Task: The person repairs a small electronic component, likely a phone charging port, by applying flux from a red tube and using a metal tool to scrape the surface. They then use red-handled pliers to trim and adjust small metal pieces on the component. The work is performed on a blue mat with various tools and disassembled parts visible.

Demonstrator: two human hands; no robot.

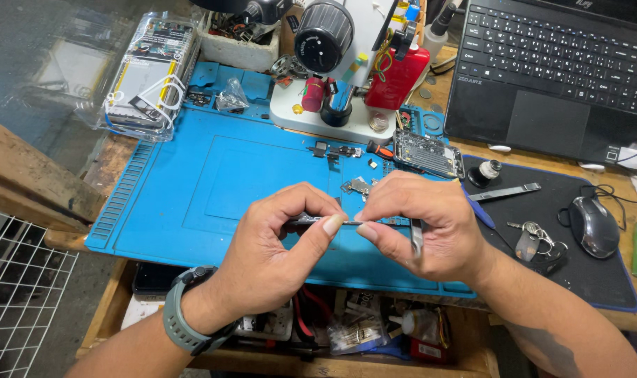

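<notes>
Head view: over the near half of the flat blue silicone work mat (192,189), a thin dark metal strip-shaped part (311,220), long axis level, running left to right. Pinched shut at its left end by the left hand (276,255), thumb on top; at its right end by the right hand (423,227), fingertips closed, slim silver tweezers (416,238) tucked alongside. Beyond the mat, a white-based microscope (332,63).
</notes>
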